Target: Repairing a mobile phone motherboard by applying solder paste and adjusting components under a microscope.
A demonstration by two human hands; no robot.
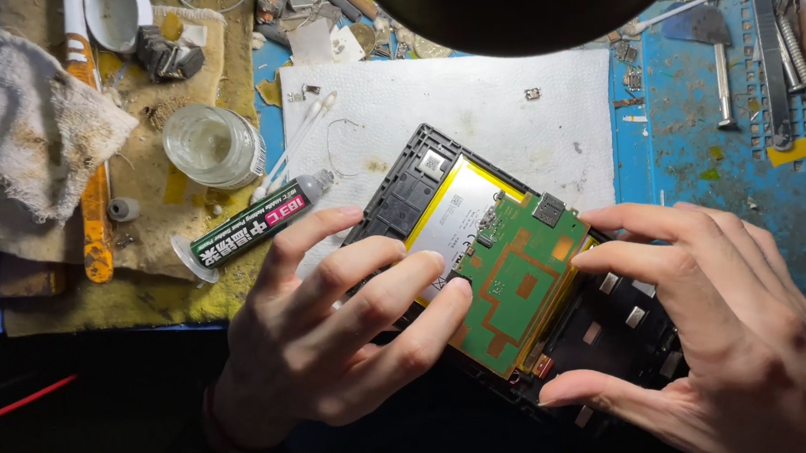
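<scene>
Head view | my left hand (339, 336) and right hand (726, 344) grasp the opened tablet (504, 271) by its sides, over the white paper towel (450, 97) | glass jar (212, 144) holds clear liquid | white dish (116, 10) looks bare | glue tube (257, 224) beside

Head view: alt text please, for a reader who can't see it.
Left hand and right hand hold an opened tablet with a green circuit board exposed, over white paper towel. A green glue tube and small glass jar lie left.
</scene>
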